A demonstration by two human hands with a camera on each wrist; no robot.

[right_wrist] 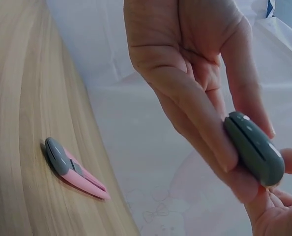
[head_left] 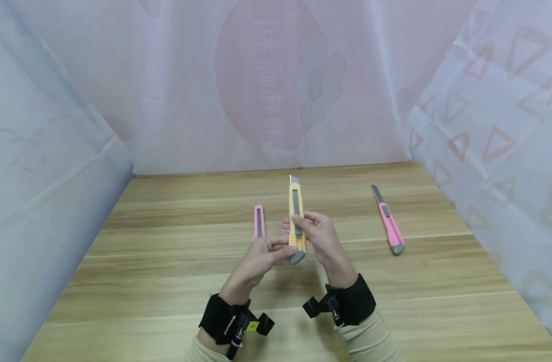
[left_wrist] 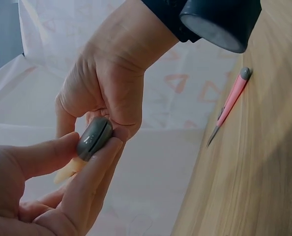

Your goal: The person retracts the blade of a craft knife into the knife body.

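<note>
A light wooden tabletop fills the scene, walled on three sides by pale, thin printed sheeting. Taking the yellow plastic utility knife with a grey end cap as the landmark, it is held up above the middle of the table, its long axis running away from the person, with a short piece of silver blade showing at the far tip and the grey cap at the near end. Just left of that knife, a short pink plastic utility knife with a grey slider lies flat on the wood, its long axis also pointing away, blade not visible. Below and left of the yellow knife, the person's left hand reaches in, its thumb and fingertips pinching the grey cap; the other fingers are loosely curled. The right hand is wrapped round the lower half of the yellow handle from the right, the thumb lying on the grey slider strip. Both wrists wear black straps with small cameras. Well to the right of the yellow knife, a longer pink plastic utility knife with a grey end cap lies on the table with its blade extended, tip pointing away and slightly left.
</note>
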